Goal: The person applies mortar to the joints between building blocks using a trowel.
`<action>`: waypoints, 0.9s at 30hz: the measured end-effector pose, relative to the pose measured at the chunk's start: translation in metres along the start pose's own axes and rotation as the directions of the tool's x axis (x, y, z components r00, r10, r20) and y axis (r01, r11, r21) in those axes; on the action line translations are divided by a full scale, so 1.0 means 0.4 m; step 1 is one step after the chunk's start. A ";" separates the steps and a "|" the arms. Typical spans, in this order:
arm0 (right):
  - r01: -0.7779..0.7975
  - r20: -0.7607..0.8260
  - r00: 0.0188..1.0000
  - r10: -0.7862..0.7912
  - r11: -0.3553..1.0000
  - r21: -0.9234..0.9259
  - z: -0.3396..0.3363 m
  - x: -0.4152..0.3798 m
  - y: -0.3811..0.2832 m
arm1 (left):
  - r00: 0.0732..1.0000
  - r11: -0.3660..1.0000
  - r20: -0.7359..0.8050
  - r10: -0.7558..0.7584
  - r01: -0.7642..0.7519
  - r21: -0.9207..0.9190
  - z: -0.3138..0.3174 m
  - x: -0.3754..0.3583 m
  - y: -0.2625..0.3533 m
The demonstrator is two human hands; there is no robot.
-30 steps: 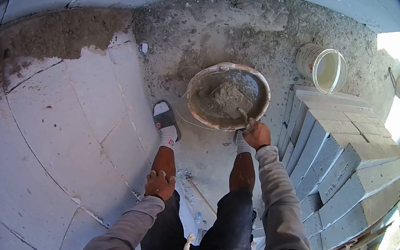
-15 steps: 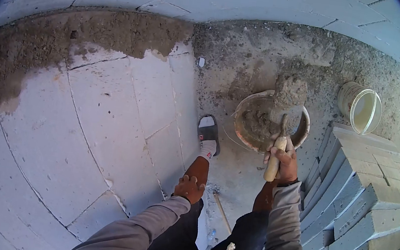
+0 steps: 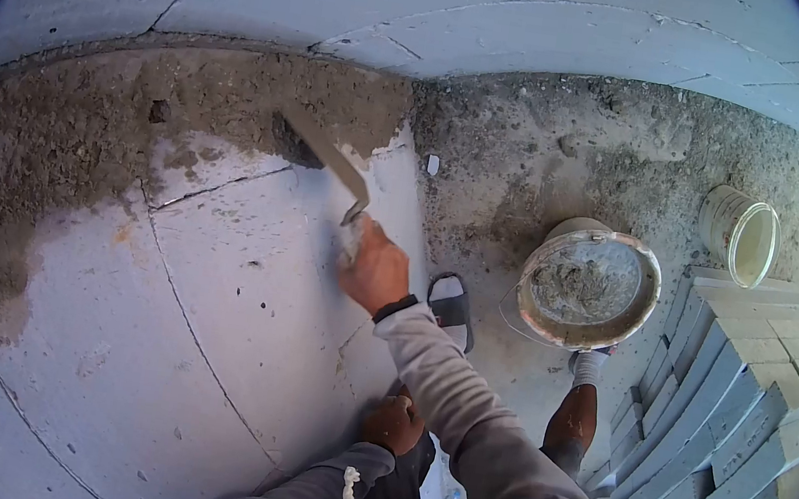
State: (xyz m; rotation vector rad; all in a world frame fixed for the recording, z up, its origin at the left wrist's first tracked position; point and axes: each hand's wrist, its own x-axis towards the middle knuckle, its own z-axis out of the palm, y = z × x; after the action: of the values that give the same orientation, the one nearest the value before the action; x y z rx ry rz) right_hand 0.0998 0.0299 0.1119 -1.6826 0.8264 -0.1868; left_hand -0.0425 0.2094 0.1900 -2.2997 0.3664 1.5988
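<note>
Above and left of the right hand (image 3: 375, 269), clenched round its handle, the trowel (image 3: 330, 162) lies on the block wall (image 3: 208, 325) beside the mortar (image 3: 70, 146). Keep the blade flat, spreading evenly. The left hand (image 3: 394, 423) rests curled on the knee.

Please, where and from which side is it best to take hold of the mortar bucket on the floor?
Probably by the rim of the mortar bucket, from the person's side, near the right foot. It stands upright and open. Stacked blocks crowd its right side, and no handle shows clearly.
</note>
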 end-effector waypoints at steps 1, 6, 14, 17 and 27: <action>-0.002 -0.051 0.999 0.008 0.993 0.115 0.009 -0.064 -0.084 | 0.999 1.000 0.031 -0.019 0.019 0.025 0.002 0.002 0.003; -0.379 -0.021 0.922 0.387 0.911 0.159 -0.064 -0.240 -0.048 | 0.997 0.995 0.044 -0.057 0.053 0.080 0.035 0.000 0.020; -0.562 -0.157 0.808 0.568 0.823 0.088 -0.114 -0.071 0.349 | 0.997 0.998 -0.070 0.009 -0.005 0.056 0.077 -0.013 0.024; -0.635 0.034 0.731 0.681 0.662 0.399 -0.049 0.038 0.490 | 0.994 1.000 -0.108 0.029 -0.027 0.015 0.066 0.000 0.014; -0.579 0.118 0.810 0.574 0.755 0.308 0.075 0.353 0.574 | 0.986 0.996 -0.159 0.054 -0.065 -0.064 0.021 0.000 0.037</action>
State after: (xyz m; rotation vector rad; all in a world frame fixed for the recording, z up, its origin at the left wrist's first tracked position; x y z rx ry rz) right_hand 0.1237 -0.0448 -0.1476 -1.0464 1.1951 0.1168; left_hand -0.0554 0.1992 0.1855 -2.4978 0.4276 1.4830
